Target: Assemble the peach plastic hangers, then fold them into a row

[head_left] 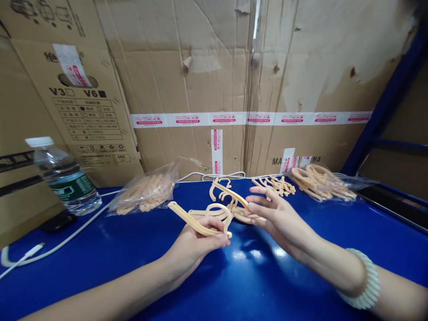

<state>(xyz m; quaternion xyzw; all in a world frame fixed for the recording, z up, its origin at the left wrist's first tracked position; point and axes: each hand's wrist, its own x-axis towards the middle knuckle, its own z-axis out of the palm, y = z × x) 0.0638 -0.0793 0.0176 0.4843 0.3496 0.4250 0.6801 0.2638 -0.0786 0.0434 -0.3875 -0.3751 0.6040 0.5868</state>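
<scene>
My left hand is closed in a pinch on a beige plastic hanger arm, which slants up to the left. A curved hanger hook rises from the same grip; whether the two pieces are joined I cannot tell. My right hand pinches a second hanger arm between thumb and index finger, its other fingers spread. That arm points up and left, apart from the left hand's pieces. Behind both hands, beige hangers lie on the blue table, partly hidden. Loose hooks lie just beyond.
Bagged beige pieces lie at the left, more bagged pieces at the right. A loose pile of hooks is near the cardboard wall. A water bottle, white cable and dark flat device are at the sides.
</scene>
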